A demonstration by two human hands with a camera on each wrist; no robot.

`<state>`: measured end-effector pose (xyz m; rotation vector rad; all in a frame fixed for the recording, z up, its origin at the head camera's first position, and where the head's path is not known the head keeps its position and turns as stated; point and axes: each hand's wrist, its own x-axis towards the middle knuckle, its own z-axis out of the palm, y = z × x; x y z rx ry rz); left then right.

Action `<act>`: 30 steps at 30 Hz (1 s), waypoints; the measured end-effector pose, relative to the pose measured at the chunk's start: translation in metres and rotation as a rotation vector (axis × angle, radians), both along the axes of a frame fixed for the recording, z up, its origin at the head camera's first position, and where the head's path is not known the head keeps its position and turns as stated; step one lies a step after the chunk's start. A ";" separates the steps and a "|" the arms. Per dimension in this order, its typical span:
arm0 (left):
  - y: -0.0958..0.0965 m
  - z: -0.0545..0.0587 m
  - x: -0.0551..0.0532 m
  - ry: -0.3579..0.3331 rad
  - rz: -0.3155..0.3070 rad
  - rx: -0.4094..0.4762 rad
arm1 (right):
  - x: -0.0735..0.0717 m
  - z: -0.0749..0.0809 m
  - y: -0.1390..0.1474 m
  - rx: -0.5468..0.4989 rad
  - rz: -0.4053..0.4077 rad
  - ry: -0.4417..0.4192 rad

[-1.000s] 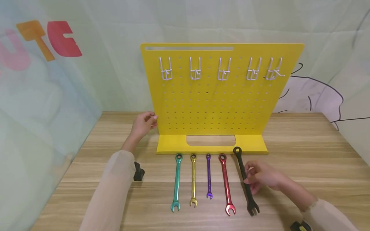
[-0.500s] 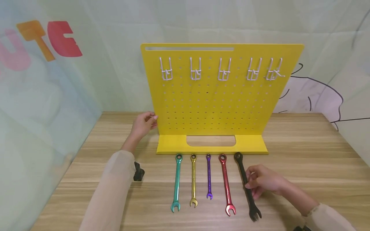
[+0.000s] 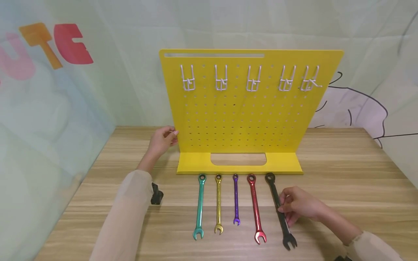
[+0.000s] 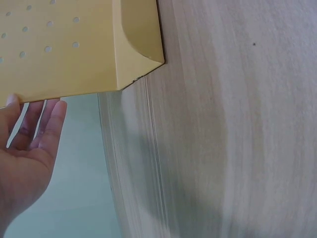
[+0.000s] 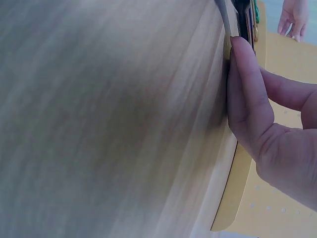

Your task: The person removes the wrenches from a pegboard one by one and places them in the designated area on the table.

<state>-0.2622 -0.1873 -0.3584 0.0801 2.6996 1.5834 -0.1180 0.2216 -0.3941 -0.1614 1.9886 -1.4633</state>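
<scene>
My right hand (image 3: 302,204) holds a black combination wrench (image 3: 285,226) by the middle of its shaft, thumb and fingers on it. Its ring end sits near the board's base and its open end points toward me. To its left lie a red wrench (image 3: 256,208), a purple wrench (image 3: 236,199), a gold wrench (image 3: 218,203) and a green wrench (image 3: 200,206), side by side. At the lower left edge of a yellow pegboard (image 3: 241,116), my left hand (image 3: 161,140) grips the edge. In the left wrist view, the left hand's thumb (image 4: 13,100) meets that edge.
Several white wire hooks (image 3: 253,84) hang in a row high on the pegboard. The board stands on a yellow base (image 3: 194,163) with a cut-out. Under everything is a wood-grain table (image 3: 343,170), with a printed cloth (image 3: 130,72) behind it.
My right hand has brought the black wrench down and toward me, so its ring end no longer overlaps the base. The left hand and the other wrenches have stayed put.
</scene>
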 end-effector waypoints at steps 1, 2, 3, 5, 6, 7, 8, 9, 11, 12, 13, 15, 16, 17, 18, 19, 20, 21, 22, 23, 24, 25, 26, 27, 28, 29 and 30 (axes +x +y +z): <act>0.000 0.000 0.000 0.001 0.001 -0.004 | 0.000 0.000 0.000 0.006 0.002 0.007; 0.000 0.000 0.000 0.001 0.003 -0.006 | 0.000 0.000 0.000 0.014 0.003 0.013; 0.000 0.000 0.000 0.001 0.004 -0.006 | 0.000 0.000 0.000 0.023 0.005 0.020; 0.001 0.000 -0.001 0.001 0.004 -0.009 | 0.000 0.001 0.001 0.047 0.008 0.029; 0.001 0.000 -0.001 0.000 0.003 -0.006 | 0.000 0.001 0.001 0.057 0.010 0.035; 0.001 0.001 -0.001 0.000 0.001 -0.007 | 0.000 0.001 0.001 0.065 0.013 0.039; 0.001 0.001 -0.001 0.000 0.000 -0.007 | 0.000 0.001 0.001 0.073 0.013 0.038; 0.001 0.001 -0.001 0.000 -0.001 -0.005 | 0.000 0.002 0.001 0.079 0.015 0.038; 0.001 0.002 -0.001 -0.002 -0.003 -0.005 | -0.001 0.002 0.001 0.084 0.019 0.042; 0.001 0.003 -0.001 -0.003 -0.004 -0.004 | -0.001 0.002 0.001 0.085 0.018 0.042; 0.001 0.003 -0.001 -0.003 -0.004 -0.004 | -0.002 0.002 0.001 0.088 0.019 0.044; 0.002 0.003 -0.001 -0.007 -0.003 -0.001 | -0.002 0.002 0.001 0.090 0.020 0.050; 0.002 0.003 -0.001 -0.009 -0.003 -0.001 | -0.002 0.002 0.001 0.092 0.022 0.054; 0.002 0.003 -0.001 -0.010 -0.003 -0.001 | -0.003 0.002 0.001 0.099 0.024 0.058; 0.002 0.003 -0.001 -0.010 -0.003 -0.001 | -0.003 0.002 0.001 0.105 0.024 0.060; 0.002 0.003 -0.001 -0.011 -0.003 -0.003 | -0.004 0.002 0.001 0.111 0.024 0.062; 0.002 0.004 -0.001 -0.011 -0.003 -0.003 | -0.004 0.002 0.002 0.115 0.025 0.064; 0.002 0.004 -0.001 -0.012 -0.004 -0.004 | -0.004 0.002 0.002 0.121 0.026 0.066; 0.002 0.004 -0.001 -0.013 -0.004 -0.004 | -0.005 0.002 0.002 0.122 0.026 0.067; 0.002 0.004 -0.001 -0.012 -0.004 -0.006 | -0.006 0.002 0.003 0.121 0.026 0.067; 0.002 0.004 -0.001 -0.012 -0.004 -0.006 | -0.006 0.002 0.004 0.118 0.028 0.072; 0.002 0.004 -0.001 -0.012 -0.005 -0.004 | -0.007 0.002 0.005 0.112 0.032 0.080; 0.003 0.004 -0.001 -0.013 -0.005 -0.002 | -0.008 0.002 0.006 0.111 0.034 0.087; 0.003 0.004 -0.001 -0.012 -0.006 -0.002 | -0.009 0.002 0.007 0.110 0.035 0.094; 0.002 0.005 -0.001 -0.012 -0.007 -0.002 | -0.010 0.003 0.008 0.111 0.035 0.105; 0.002 0.005 0.000 -0.013 -0.010 -0.002 | -0.012 0.003 0.010 0.119 0.035 0.123; 0.002 0.005 0.000 -0.014 -0.015 0.001 | -0.013 0.004 0.012 0.123 0.033 0.141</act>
